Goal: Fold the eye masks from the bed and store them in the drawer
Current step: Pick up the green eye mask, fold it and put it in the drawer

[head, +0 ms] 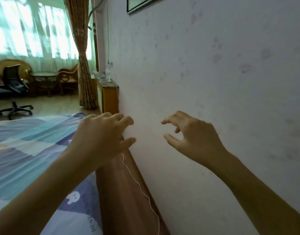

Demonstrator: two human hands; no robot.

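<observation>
Forearms: both bare arms reach forward from the bottom edge, the nearest things in view.
Left hand (pixel 101 133): raised over the headboard, fingers loosely curled and spread, holding nothing.
Right hand (pixel 190 133): in front of the wall, to the right of the headboard, fingers curled and spread apart, thumb and forefinger parted, holding nothing.
Headboard (pixel 122 192): brown wooden board running along the foot of the wall, between the bed and the wall.
Cord (pixel 139 185): thin white line trailing down the headboard's top face, starting under the left hand.
Bed (pixel 27 141): left of the headboard, covered in a blue, lilac and white patchwork sheet with a small white cartoon figure printed on it.
Eye masks: none can be made out on the bed or near either hand.
Drawer: cannot tell; a yellow cabinet (pixel 108 97) stands against the wall beyond the headboard's far end, with a clear bottle (pixel 108 73) on top.
Wall (pixel 213 82): pale, faintly patterned, rising right of the headboard.
Beyond the headboard: a tied curtain (pixel 83 65), a black office chair (pixel 11 89) and wooden chairs by the window.
</observation>
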